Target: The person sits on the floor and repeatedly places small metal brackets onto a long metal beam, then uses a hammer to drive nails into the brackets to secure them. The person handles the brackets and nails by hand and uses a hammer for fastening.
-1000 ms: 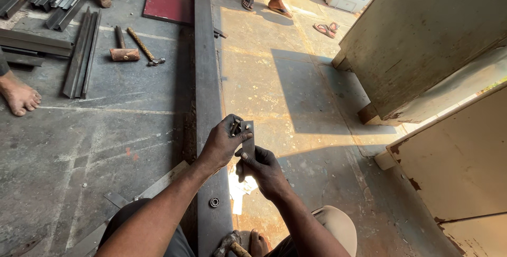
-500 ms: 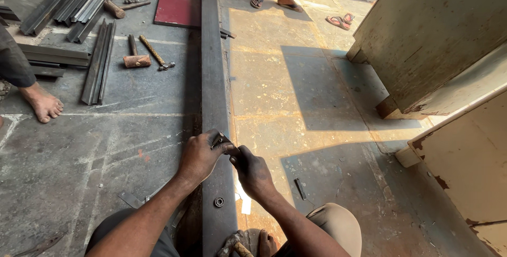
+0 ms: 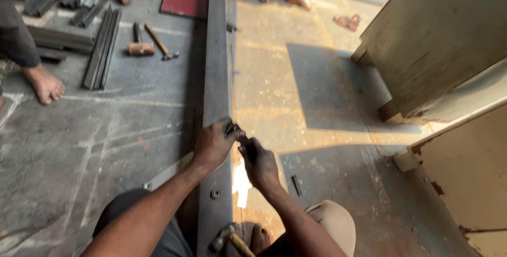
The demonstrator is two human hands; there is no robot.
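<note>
Steel beam (image 3: 216,77) under both closed hands (image 3: 237,148)

Daylight, bright | hard sun patch on concrete floor (image 3: 274,77) from upper right | broad cabinet (image 3: 438,30) shadow across floor | glare spot near knees | wide-angle bending at edges | slight softness overall

Cabinet (image 3: 443,30) blocks right; hammers (image 3: 150,43) left; floor (image 3: 317,98) between open.
</note>
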